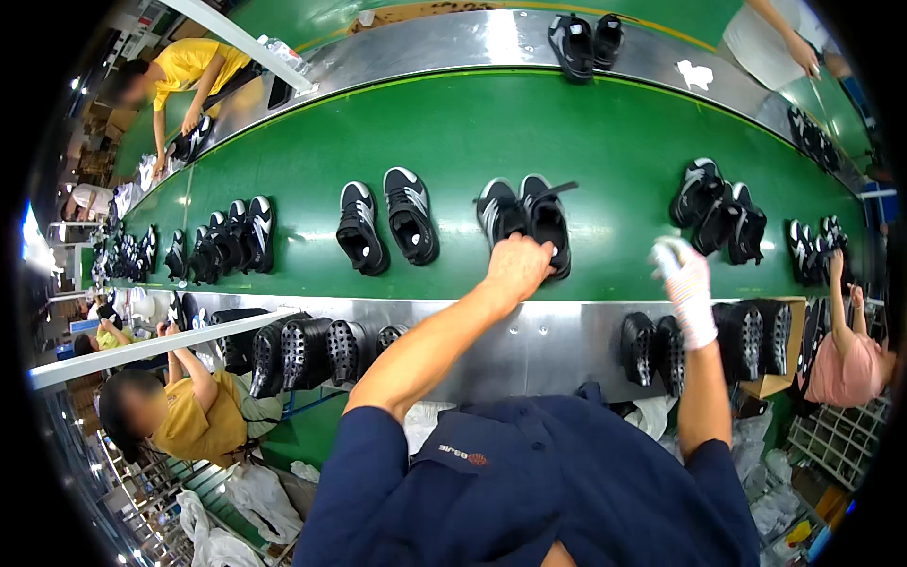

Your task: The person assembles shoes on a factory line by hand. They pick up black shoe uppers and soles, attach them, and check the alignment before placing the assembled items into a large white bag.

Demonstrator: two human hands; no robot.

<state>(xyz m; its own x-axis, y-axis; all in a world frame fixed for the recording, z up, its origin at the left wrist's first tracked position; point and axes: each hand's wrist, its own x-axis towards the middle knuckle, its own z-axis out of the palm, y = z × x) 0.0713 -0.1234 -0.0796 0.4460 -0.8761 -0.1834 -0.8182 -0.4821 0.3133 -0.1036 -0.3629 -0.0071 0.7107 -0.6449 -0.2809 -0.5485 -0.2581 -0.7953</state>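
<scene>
A pair of black sneakers with white-silver stripes stands on the green belt in front of me, toes pointing away. My left hand (518, 268), bare, is closed at the heel end of the left sneaker (498, 210), and its fingers reach the side of the right sneaker (545, 219). A dark strap sticks out to the right from that right shoe. My right hand (682, 279), in a white glove, hangs over the belt's near edge, right of the pair. Its fingers look curled round something whitish that I cannot make out.
Further sneaker pairs (411, 217) stand left and right on the green belt (302, 142). Black shoes with studded soles (305, 352) line the near metal ledge (472, 354). One pair (573, 47) sits on the far ledge. Co-workers are at both sides; a white pole (170, 348) slants in at left.
</scene>
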